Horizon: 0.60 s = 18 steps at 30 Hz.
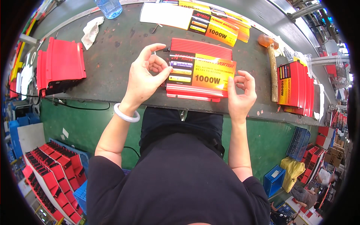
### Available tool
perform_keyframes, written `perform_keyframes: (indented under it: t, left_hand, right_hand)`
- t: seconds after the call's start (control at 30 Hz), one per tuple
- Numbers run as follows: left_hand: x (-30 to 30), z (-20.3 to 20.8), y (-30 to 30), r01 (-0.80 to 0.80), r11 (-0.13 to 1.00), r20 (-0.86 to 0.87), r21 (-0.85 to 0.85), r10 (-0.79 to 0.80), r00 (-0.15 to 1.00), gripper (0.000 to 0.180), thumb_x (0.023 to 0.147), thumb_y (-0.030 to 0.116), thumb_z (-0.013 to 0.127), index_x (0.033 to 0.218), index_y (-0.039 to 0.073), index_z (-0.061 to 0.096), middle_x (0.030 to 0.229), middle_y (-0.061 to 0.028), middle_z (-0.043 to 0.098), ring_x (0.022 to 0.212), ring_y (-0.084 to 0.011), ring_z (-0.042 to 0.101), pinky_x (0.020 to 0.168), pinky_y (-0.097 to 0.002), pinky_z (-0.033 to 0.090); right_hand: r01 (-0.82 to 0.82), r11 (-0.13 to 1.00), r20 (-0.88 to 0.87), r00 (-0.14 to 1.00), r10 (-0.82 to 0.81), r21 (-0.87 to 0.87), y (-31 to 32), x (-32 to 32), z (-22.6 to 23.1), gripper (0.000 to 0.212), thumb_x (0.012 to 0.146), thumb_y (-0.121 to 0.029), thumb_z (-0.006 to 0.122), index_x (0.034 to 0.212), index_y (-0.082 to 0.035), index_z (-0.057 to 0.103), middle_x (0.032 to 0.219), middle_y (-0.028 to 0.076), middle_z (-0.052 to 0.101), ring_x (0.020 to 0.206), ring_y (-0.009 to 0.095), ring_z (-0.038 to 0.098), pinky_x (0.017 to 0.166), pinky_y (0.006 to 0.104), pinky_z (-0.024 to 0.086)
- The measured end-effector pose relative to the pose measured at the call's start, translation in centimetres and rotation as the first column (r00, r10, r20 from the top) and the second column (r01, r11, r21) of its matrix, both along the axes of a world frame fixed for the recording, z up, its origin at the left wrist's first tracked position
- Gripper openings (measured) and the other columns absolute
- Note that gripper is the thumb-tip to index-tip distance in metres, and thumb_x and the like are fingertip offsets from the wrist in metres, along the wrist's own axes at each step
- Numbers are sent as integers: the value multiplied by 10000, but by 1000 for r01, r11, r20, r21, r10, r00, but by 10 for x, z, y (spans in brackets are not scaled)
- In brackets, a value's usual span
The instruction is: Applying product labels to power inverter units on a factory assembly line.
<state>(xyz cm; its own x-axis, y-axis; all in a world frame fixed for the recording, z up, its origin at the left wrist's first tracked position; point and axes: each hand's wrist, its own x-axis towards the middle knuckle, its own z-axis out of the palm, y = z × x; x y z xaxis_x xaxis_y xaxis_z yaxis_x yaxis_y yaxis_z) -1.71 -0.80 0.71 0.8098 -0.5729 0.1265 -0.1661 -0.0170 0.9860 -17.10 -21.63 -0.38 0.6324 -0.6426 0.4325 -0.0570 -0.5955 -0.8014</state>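
Note:
In front of me on the bench lies a ribbed red inverter case (200, 45). A yellow and black printed label (213, 69) covers the middle of its upper face, its right edge reaching slightly past the case. My left hand (145, 73) is at the label's left edge, thumb tip on it, index finger reaching toward the case's end and the other fingers curled. At the opposite edge my right hand (242, 92) pinches the label, its thumb on the border and its fingers bent. Whether the label's underside touches the case cannot be seen.
More labels (221, 32) lie on the dark bench (127, 41) at the far side. On the right are a mallet (273, 60) and labelled red cases (298, 86); on the left, another red case (62, 62), crumpled tissue (91, 32) and a blue bottle (110, 8).

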Motion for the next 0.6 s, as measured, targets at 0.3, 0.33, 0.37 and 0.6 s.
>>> perform_keyframes:
  t: [0.3, 0.33, 0.37, 0.6]
  left_hand:
    - [-2, 1, -1, -29, 1000, 26, 5, 29, 999, 483, 776, -7, 668, 1225, 13, 491, 743, -22, 626, 689, -57, 562, 663, -199, 455]
    - [-2, 1, -1, -36, 999, 40, 12, 36, 999, 485, 774, -5, 669, 1224, 14, 492, 736, -22, 628, 687, -57, 564, 661, -200, 456]
    - [-2, 0, -2, -34, 999, 42, 11, 33, 999, 485, 774, -5, 669, 1224, 14, 492, 736, -22, 628, 687, -57, 564, 661, -200, 456]
    - [-7, 6, -3, -87, 994, 185, 68, 73, 980, 519, 754, -4, 669, 1241, 30, 492, 710, -31, 628, 669, -79, 585, 662, -218, 465]
  right_hand:
    - [20, 995, -13, 1000, -21, -100, 1, 0, 1, 276, 758, 2, 675, 1021, -19, 595, 735, 44, 623, 688, 146, 587, 655, 282, 449]
    - [25, 992, -16, 999, -27, -122, 1, 0, 1, 281, 748, 7, 678, 1016, -16, 597, 731, 47, 621, 687, 153, 591, 659, 286, 455]
    - [32, 989, -19, 999, -35, -144, 1, 0, 1, 287, 738, 11, 681, 1012, -13, 599, 727, 50, 620, 686, 160, 595, 662, 291, 461]
    - [34, 972, -12, 999, -38, -233, 0, 1, -2, 303, 705, 31, 686, 996, -8, 609, 725, 58, 609, 688, 197, 605, 677, 311, 481]
